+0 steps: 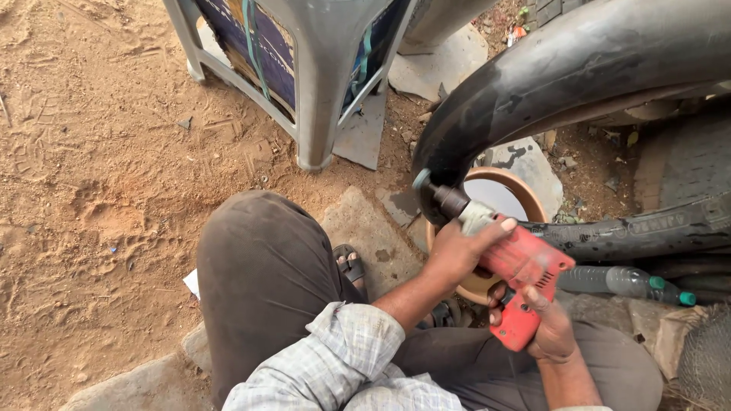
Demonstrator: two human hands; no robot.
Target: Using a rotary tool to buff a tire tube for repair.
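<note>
A red power drill (525, 281) with a small round grinding head (421, 180) is held in both hands. My left hand (461, 251) wraps over the drill's body near the chuck. My right hand (544, 323) grips the handle from below. The grinding head touches the lower left curve of a big black rubber inner tube (533, 84) that arches across the upper right. Under the tube sits a brown clay bowl (518, 186) with pale water in it.
A grey plastic chair (320, 84) stands on sandy ground at the top. My bent knee (263, 266) and a sandalled foot (350, 266) rest on flat stones. A plastic bottle with a green cap (620, 281) and a tyre (647, 228) lie at right.
</note>
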